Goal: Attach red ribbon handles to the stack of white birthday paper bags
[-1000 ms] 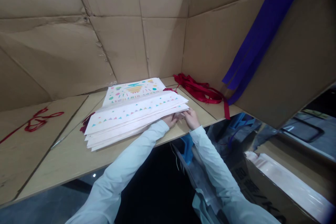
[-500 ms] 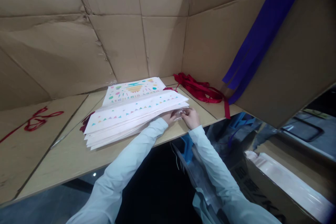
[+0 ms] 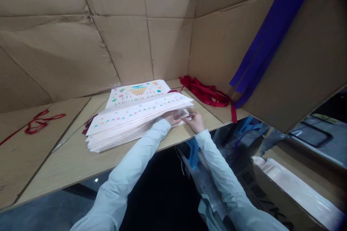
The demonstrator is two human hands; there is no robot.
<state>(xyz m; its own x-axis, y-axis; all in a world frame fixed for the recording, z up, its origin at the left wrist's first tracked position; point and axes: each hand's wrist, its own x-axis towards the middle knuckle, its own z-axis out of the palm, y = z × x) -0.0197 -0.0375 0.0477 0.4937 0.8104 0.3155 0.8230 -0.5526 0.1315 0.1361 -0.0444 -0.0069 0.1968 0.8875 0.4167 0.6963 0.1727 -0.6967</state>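
Note:
A thick stack of flat paper gift bags point(image 3: 114, 131) lies on the board, printed with coloured triangle bunting along the top layer. Behind it, a bag printed "Happy Birthday" point(image 3: 138, 94) lies flat. My left hand point(image 3: 172, 118) is tucked under the upper bags at their right edge, gripping paper. My right hand point(image 3: 195, 122) is close beside it, its fingers pinching the edge of the bags. A bundle of red ribbon point(image 3: 204, 94) lies behind the stack, and another red ribbon end point(image 3: 89, 124) pokes out at its left.
The pale wooden board point(image 3: 67, 166) ends in a front edge below my arms. Cardboard walls point(image 3: 54, 50) rise behind it, with blue strips point(image 3: 260, 41) hanging from a flap at right. Loose red string point(image 3: 38, 124) lies at left. A box of pale bags point(image 3: 295, 187) sits low at right.
My left hand has slid leftward and further under the upper bags. The top layers have lifted and shifted slightly, and my right hand has stayed near the same edge.

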